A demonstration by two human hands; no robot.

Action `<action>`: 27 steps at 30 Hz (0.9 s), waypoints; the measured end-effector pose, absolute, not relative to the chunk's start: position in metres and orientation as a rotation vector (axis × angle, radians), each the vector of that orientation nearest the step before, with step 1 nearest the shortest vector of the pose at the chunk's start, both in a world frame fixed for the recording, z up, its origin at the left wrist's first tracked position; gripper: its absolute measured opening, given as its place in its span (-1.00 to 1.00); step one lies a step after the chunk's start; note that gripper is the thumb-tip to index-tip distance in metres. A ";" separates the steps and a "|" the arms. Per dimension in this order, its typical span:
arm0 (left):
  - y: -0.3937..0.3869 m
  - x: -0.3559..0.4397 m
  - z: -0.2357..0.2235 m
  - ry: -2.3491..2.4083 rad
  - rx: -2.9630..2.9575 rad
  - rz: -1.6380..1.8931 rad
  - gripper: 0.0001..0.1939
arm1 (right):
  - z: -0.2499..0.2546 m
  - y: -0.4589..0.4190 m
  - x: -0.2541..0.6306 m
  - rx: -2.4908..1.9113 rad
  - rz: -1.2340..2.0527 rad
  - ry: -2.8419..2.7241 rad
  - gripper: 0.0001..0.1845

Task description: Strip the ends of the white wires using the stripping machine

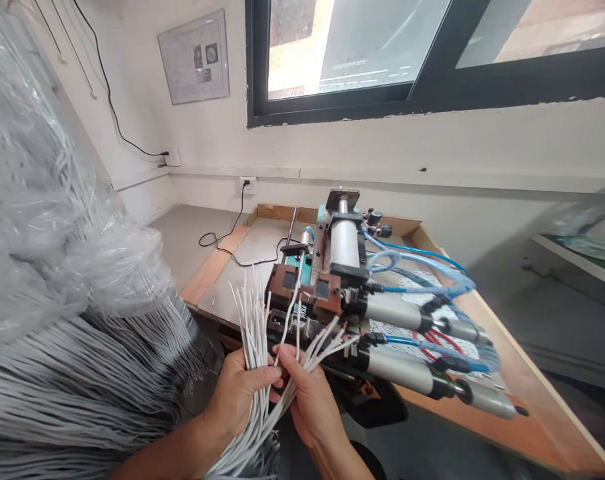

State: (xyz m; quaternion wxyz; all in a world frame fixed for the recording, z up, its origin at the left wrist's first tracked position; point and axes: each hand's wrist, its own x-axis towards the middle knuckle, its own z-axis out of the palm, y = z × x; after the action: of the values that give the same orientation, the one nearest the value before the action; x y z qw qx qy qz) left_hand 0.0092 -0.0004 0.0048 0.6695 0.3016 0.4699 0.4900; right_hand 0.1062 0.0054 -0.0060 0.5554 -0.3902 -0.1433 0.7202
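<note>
My left hand [242, 390] is closed round a bundle of thin white cables [252, 327], their ends fanning upward. My right hand [309, 393] grips a second bunch of the same white cables [322, 347], whose ends splay to the right. Between the two hands, single cables rise toward the brown jaw blocks [302, 290] of a pneumatic machine [345, 243] with silver cylinders. Both hands are close together, just in front of those blocks. The cables' lower lengths hang down past my wrists, and some fingers are hidden behind the bundles.
At the left hang large masses of grey-white cables [72, 387], partly wrapped in clear plastic [82, 233]. Blue air hoses [422, 257] loop right of the machine over a wood-edged table [547, 427]. A black power cord [237, 223] runs to a wall socket [248, 185].
</note>
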 end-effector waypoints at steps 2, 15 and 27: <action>-0.002 0.008 0.004 1.051 0.654 1.108 -0.92 | -0.011 -0.001 0.106 -0.945 1.612 -0.377 -0.73; -0.004 0.006 0.007 1.140 0.600 1.101 -0.84 | -0.014 -0.014 0.113 -0.995 1.528 -0.306 -0.76; -0.006 0.006 0.006 1.044 0.631 1.097 -0.91 | -0.009 -0.006 0.112 -0.870 1.752 -0.355 -0.74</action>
State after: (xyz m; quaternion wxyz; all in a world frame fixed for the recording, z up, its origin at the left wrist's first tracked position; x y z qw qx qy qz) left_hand 0.0060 -0.0064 0.0060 0.6820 0.2813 0.4655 0.4890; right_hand 0.1117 -0.0059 -0.0094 0.5454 -0.3667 -0.1498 0.7387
